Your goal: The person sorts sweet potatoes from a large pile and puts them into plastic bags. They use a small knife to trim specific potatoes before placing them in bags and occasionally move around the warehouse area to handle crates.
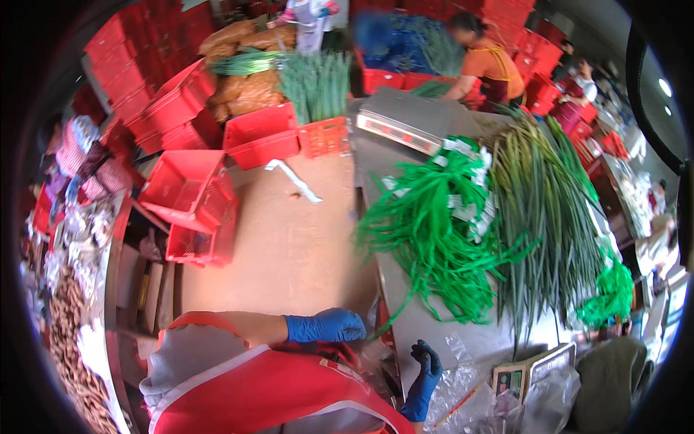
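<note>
My left hand (325,327), in a blue glove, has its fingers curled in at the table's near left edge. The tip of a green mesh net strand ends close beside its knuckles; whether the fingers grip it is unclear. My right hand (425,374), also blue-gloved, is over the table edge with fingers loosely bent and nothing seen in it. Beyond the hands a pile of green mesh nets (434,233) with white tags lies on the metal table (404,320). To its right lies a large heap of long green onions (547,217), some leaves yellowish.
A flat metal scale (406,116) stands behind the nets. Clear plastic bags (461,390) and a boxed device (534,369) are at the near right. Red crates (187,184) stand at left, one orange crate (323,136) holding onions. A co-worker in orange (490,70) bends at the far side.
</note>
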Tool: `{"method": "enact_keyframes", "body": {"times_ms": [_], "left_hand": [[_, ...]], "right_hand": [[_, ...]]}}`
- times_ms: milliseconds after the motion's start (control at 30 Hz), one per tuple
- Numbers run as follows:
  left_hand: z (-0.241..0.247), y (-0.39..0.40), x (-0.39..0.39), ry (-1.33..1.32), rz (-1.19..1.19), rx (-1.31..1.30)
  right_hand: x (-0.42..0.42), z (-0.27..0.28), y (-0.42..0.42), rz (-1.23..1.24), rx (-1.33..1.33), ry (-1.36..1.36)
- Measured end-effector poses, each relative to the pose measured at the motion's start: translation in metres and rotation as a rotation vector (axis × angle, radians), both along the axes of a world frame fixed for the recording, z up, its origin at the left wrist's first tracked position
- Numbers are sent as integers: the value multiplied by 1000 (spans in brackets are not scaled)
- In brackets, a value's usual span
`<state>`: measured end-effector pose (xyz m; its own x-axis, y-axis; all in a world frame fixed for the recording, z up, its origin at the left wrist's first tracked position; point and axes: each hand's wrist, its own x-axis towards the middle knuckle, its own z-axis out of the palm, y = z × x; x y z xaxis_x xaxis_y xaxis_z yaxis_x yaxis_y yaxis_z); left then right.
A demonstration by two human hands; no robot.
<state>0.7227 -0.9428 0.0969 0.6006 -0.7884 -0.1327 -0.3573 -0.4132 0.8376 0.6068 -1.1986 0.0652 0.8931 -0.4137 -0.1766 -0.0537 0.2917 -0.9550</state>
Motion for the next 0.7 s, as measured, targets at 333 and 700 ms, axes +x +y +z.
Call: {"method": "enact_keyframes", "body": {"times_ms": [333,700], "left_hand": [[-14,87,-20,-87,227,-144],[-59,337,-48,-402,921,-110]], "right_hand": [[27,13,76,261,-99,14],[149,3,317,1059,-350,200]]}}
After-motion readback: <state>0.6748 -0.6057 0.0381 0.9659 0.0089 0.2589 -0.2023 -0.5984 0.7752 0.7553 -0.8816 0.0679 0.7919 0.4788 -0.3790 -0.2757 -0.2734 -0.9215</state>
